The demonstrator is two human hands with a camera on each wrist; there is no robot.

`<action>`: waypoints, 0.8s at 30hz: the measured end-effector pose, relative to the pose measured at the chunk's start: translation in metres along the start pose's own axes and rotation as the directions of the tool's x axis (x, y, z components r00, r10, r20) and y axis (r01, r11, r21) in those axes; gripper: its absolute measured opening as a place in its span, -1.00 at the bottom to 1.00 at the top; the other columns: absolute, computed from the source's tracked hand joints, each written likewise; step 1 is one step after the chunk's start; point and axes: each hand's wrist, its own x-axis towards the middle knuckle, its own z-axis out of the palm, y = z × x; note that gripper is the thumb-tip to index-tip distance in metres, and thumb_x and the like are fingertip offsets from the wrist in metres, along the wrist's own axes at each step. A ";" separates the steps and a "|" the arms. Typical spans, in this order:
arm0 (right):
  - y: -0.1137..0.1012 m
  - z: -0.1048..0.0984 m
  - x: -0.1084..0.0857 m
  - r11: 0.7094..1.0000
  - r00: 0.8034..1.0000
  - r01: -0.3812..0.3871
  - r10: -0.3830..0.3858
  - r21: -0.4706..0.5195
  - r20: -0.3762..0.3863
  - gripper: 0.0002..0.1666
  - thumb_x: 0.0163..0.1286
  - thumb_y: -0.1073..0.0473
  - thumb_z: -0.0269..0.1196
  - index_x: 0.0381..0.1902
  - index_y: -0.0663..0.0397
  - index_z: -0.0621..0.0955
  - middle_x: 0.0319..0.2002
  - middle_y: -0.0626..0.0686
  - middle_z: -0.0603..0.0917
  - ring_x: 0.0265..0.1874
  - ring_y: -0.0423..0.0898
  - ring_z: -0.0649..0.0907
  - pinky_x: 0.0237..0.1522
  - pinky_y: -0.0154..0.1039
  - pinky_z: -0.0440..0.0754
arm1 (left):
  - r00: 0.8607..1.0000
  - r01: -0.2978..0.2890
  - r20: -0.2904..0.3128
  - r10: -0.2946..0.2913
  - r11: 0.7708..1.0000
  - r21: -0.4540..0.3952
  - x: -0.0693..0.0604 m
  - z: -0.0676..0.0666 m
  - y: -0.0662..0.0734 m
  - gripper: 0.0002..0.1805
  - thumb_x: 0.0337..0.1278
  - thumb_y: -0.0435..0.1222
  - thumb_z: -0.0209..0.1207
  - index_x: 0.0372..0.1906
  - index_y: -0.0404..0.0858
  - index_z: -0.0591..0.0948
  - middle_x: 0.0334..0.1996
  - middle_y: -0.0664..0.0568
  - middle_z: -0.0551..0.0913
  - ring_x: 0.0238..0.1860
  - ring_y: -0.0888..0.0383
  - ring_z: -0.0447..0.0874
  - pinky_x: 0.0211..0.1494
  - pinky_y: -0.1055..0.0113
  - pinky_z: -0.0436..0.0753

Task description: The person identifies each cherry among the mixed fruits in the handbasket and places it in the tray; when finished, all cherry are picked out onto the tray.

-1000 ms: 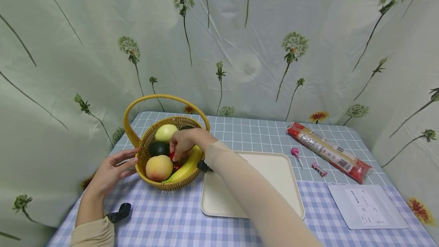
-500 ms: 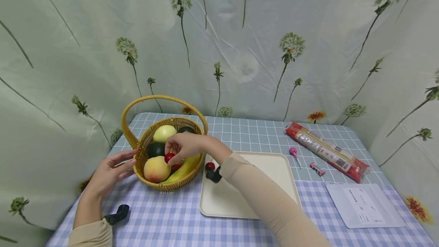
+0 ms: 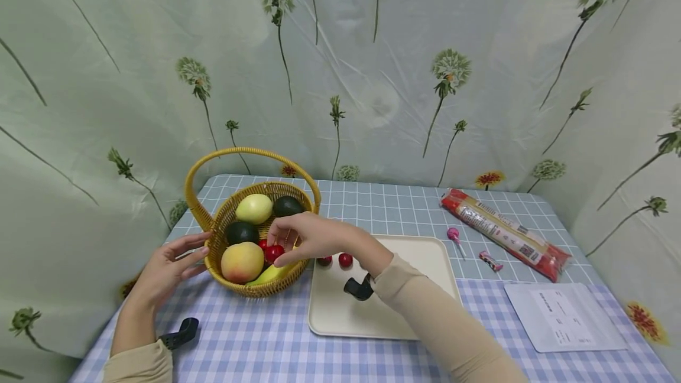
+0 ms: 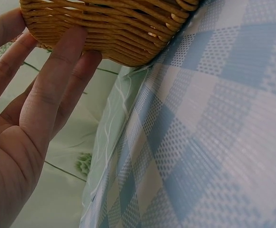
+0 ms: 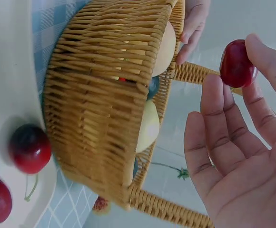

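Right hand (image 3: 315, 237) pinches a cherry (image 3: 273, 253) — unloading, apparently; next likely calls for clearing the basket (image 3: 255, 290) under those fingertips. Left hand (image 3: 167, 263) touches it — fingers spread.

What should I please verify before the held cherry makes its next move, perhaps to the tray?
1. Grip: ok; the right hand pinches the cherry.
2. Basket support: ok, it seems; the left hand touches the side of the basket.
3. Landing spot: ok; the near part of the tray is bare.
4. Basket free of red fruit: not ok; some shows inside.
5. Tray under the right sleeve: cannot tell; hidden.
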 end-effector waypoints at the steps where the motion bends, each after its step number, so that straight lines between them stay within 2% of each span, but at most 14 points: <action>1: 0.001 0.000 -0.004 1.000 1.000 -0.002 0.002 0.005 -0.008 -0.66 0.44 0.01 0.50 0.06 -0.12 0.64 -0.12 -0.20 0.73 -0.15 -0.33 0.68 0.00 -0.43 0.69 | 1.000 0.004 -0.003 -0.004 1.000 -0.003 0.000 0.000 0.000 -0.57 0.59 -0.37 0.19 0.44 -0.22 0.61 0.05 0.53 0.68 0.07 0.58 0.67 0.01 0.44 0.80; 6: 0.007 -0.003 -0.028 0.999 0.998 -0.044 0.045 0.025 -0.048 -0.66 0.43 -0.01 0.50 0.07 -0.17 0.64 -0.09 -0.22 0.74 -0.15 -0.33 0.71 0.02 -0.39 0.71 | 1.000 0.006 0.003 -0.006 1.000 0.000 0.000 0.000 0.001 -0.58 0.61 -0.34 0.19 0.44 -0.18 0.61 0.05 0.53 0.68 0.06 0.56 0.68 0.02 0.43 0.80; 14: 0.021 -0.007 -0.057 0.995 0.994 -0.081 0.085 0.061 -0.075 -0.66 0.44 0.03 0.50 0.07 -0.07 0.64 -0.11 -0.15 0.76 -0.14 -0.27 0.72 0.16 -0.21 0.74 | 1.000 -0.003 -0.004 0.003 1.000 -0.014 -0.002 -0.003 0.000 -0.51 0.57 -0.30 0.25 0.48 -0.26 0.56 0.07 0.52 0.67 0.07 0.59 0.66 0.00 0.48 0.79; 20: 0.038 -0.009 -0.076 0.987 0.980 -0.139 0.149 0.082 -0.133 -0.67 0.41 0.04 0.50 0.05 -0.09 0.66 -0.11 -0.14 0.76 -0.14 -0.21 0.73 0.17 0.00 0.74 | 1.000 -0.009 -0.002 0.009 1.000 -0.024 -0.002 -0.002 0.001 -0.53 0.57 -0.32 0.24 0.46 -0.28 0.57 0.06 0.50 0.68 0.08 0.56 0.67 -0.01 0.47 0.79; 24: 0.049 -0.010 -0.091 0.980 0.967 -0.178 0.191 0.088 -0.171 -0.64 0.39 0.03 0.52 0.05 -0.09 0.66 -0.12 -0.13 0.75 -0.14 -0.17 0.72 0.17 0.00 0.73 | 1.000 -0.003 0.003 0.003 1.000 -0.029 -0.001 -0.001 0.002 -0.54 0.58 -0.33 0.22 0.46 -0.27 0.58 0.07 0.50 0.68 0.09 0.56 0.67 -0.01 0.47 0.79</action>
